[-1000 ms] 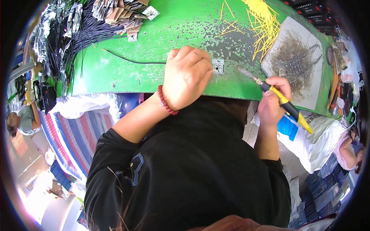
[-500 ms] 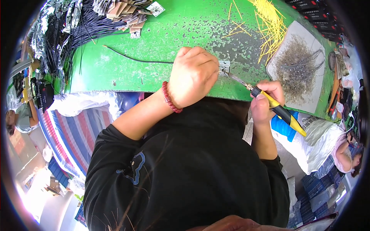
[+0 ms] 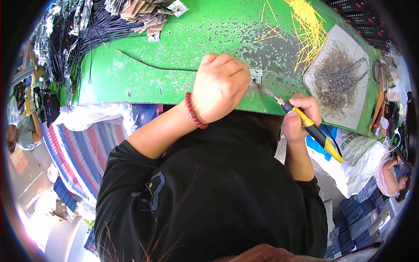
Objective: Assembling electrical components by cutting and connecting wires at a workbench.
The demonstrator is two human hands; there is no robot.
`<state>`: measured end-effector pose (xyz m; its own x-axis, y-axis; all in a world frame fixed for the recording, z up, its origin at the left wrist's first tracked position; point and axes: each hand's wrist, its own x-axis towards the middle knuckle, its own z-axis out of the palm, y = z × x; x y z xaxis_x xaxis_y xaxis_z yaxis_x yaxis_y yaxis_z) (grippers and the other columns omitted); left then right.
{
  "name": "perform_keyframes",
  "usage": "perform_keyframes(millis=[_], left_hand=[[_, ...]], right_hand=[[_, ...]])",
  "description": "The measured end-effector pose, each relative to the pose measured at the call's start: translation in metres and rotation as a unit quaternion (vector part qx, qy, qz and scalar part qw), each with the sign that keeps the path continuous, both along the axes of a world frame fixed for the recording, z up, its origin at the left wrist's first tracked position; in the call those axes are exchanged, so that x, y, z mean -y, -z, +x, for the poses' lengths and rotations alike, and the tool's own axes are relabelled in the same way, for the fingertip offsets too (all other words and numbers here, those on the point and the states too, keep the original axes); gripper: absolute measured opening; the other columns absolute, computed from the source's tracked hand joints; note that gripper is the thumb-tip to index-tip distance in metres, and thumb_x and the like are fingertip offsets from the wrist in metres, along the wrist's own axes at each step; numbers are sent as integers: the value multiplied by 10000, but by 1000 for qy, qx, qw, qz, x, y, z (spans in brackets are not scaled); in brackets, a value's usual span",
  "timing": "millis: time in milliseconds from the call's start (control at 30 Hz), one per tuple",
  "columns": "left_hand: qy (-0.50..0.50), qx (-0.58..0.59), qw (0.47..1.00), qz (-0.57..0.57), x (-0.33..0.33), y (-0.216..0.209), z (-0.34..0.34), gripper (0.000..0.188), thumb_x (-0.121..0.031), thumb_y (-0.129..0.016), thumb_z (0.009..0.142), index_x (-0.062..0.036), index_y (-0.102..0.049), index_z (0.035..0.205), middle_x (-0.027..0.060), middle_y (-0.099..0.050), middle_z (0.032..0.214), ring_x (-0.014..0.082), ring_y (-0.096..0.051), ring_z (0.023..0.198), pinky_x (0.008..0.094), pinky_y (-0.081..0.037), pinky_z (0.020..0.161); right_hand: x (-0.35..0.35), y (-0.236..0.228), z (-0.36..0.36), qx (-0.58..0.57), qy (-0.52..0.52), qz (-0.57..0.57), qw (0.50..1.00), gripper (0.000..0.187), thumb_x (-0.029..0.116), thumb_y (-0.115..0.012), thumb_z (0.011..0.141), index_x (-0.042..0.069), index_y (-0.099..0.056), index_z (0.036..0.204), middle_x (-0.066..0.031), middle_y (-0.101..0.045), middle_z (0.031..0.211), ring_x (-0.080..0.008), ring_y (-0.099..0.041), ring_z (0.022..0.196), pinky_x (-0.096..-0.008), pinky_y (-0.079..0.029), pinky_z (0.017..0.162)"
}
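Observation:
My right hand [image 3: 303,115] grips a yellow-and-black soldering iron [image 3: 321,136] like a pen. The iron's metal tip reaches a small white circuit board [image 3: 256,75] on the green table, at its near edge. Beside the board, my left hand [image 3: 220,85] is closed, with a red bead bracelet on the wrist. A thin black wire [image 3: 161,68] runs from the left along the table into this hand; its far end is bare and copper-coloured. The fingertips of my left hand and the contact at the iron's tip are hidden behind the hand.
Many black wires [image 3: 115,32] with small boards [image 3: 152,37] lie heaped at the far left. Yellow sticks [image 3: 307,32] are piled at the far right. Near them, a pale slab [image 3: 314,74] carries brown debris. Another person [image 3: 393,177] is at the right rim.
The soldering iron's handle has swung slightly down and left, while its tip stays by the board. My left hand keeps its closed grip almost in place.

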<state>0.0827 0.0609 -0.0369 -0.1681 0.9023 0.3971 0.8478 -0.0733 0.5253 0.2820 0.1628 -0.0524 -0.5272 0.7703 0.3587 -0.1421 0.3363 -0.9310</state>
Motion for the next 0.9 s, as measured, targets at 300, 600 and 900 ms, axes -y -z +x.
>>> perform_keyframes(millis=[300, 600, 900], left_hand=[[0, 0, 1000, 2, 0, 0, 0, 125, -56, -722, 677, -100, -642, 763, -26, -666, 887, 173, -601, 825, 331, -400, 747], [4, -4, 1000, 1, -1, -1, 0, 132, -41, -721, 674, -99, -636, 756, -22, -668, 876, 172, -601, 819, 326, -395, 740], [29, 141, 990, 7, -31, -23, -17, 67, -9, -697, 721, -33, -640, 747, 86, -654, 824, 262, -629, 773, 352, -497, 691]], right_hand=[[0, 0, 0, 2, -3, 20, 1000, 333, 279, -708, 807, -22, -569, 841, -75, -553, 690, -119, -476, 569, -250, -345, 507], [-12, 0, 16, -9, 42, 18, 999, 298, 241, -654, 813, -22, -535, 882, -83, -527, 730, -125, -471, 623, -251, -375, 568], [-17, 9, 23, -5, 66, 25, 998, 270, 202, -628, 796, -29, -539, 905, -102, -540, 742, -129, -486, 586, -247, -395, 542]])
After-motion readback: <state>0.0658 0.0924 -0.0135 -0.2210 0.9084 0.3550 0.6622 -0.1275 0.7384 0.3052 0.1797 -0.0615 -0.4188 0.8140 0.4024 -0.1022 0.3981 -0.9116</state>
